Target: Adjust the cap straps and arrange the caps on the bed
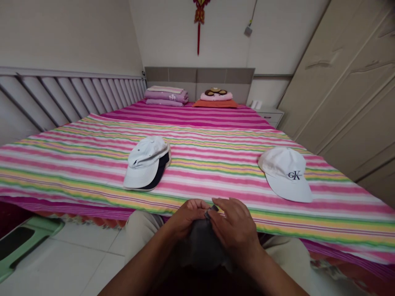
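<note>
Low in the head view, between my two hands, is a dark grey cap (205, 242), blurred and partly in shadow. A narrow dark strap end (212, 209) sticks up at its near-bed edge. My left hand (191, 216) is closed, its thumb and fingers pinching the cap's edge beside the strap. From the other side, my right hand (236, 222) grips the same edge, thumb against the strap and fingers bent over it. A stack of white and navy caps (148, 162) lies on the bed to the left. To the right sits a white cap (286, 172) with dark letters.
The bed (203, 164) has a striped sheet, with folded bedding (166, 95) and a pink pillow (216, 96) by the headboard. A green stool (31, 240) stands on the tiled floor at left. A nightstand (270, 115) and wardrobe (345, 82) are on the right.
</note>
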`<state>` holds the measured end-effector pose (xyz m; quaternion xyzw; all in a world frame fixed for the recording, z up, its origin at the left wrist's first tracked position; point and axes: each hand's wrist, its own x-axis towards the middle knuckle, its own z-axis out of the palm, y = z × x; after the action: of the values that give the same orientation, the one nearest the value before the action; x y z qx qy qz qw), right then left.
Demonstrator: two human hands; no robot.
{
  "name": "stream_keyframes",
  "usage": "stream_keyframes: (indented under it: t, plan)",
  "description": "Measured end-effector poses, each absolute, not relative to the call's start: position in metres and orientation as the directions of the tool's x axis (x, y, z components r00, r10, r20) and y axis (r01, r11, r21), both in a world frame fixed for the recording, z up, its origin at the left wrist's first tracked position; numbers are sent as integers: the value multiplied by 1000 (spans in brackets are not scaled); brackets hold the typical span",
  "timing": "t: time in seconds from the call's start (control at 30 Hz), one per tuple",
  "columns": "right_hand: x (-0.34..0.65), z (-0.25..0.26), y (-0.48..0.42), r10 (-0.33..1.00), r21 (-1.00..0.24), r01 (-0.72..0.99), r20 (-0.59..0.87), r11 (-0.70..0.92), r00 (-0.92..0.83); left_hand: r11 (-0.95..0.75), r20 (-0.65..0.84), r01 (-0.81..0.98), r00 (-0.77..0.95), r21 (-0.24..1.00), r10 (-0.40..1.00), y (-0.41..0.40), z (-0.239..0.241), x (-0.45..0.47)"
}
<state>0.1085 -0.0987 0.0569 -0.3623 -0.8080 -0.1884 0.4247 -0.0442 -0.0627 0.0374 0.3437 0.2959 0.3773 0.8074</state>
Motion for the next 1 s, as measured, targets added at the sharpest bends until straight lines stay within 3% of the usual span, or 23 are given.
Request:
stream_keyframes:
  t: [0.33, 0.43, 0.53, 0.6, 0.67, 0.83, 1.0]
  plan:
    - [87, 55, -109, 349, -42, 559, 819, 828, -455, 413, -198, -372, 497, 831, 845, -66, 43, -37]
    - [101, 66, -108, 418, -163, 532, 814, 831, -403, 396, -131, -394, 552, 829, 823, -65, 45, -43]
    - [121, 75, -95, 735, -584, 485, 645, 650, -209, 440, -101, -376, 656, 815, 748, -63, 50, -52]
    - [131, 78, -84, 896, -844, 327, 340, 424, -285, 470, -73, -365, 724, 804, 686, -60, 55, -56]
    - [135, 77, -76, 883, -959, 188, 105, 212, -458, 488, -40, -366, 767, 793, 640, -57, 60, -58]
    - [127, 62, -77, 839, -964, -180, -71, -197, -540, 467, -48, -354, 754, 810, 655, -47, 66, -60]
    - [121, 60, -80, 862, -852, -423, -63, -309, -502, 446, -73, -348, 717, 824, 694, -43, 64, -58]
